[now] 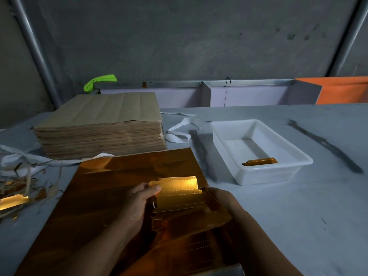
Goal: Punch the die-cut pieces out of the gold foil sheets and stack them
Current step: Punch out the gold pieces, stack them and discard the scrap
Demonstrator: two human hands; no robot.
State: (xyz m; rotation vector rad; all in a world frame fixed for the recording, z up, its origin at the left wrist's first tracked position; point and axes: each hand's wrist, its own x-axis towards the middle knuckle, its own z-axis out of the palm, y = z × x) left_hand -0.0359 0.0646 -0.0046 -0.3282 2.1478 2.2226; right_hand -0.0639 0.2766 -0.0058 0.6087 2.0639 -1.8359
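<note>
At lower centre of the frame the gold foil sheet [111,196] lies on the bench [298,216]. The left hand [137,204] pinches the left end of a die-cut piece [177,193], thumb on top. The piece's long axis runs left to right, across to the right hand [221,198], whose grip I cannot make out. Further right, the white tray [258,176] holds one punched piece [259,161] and sits nearer that hand.

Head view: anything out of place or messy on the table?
Yes. A loose tangle of scrap strips sprawls at the left edge of the table, with a bright gold strip lying among them, apart from the one gold piece in the white tub. White straps lie loose beside the brown stack.
</note>
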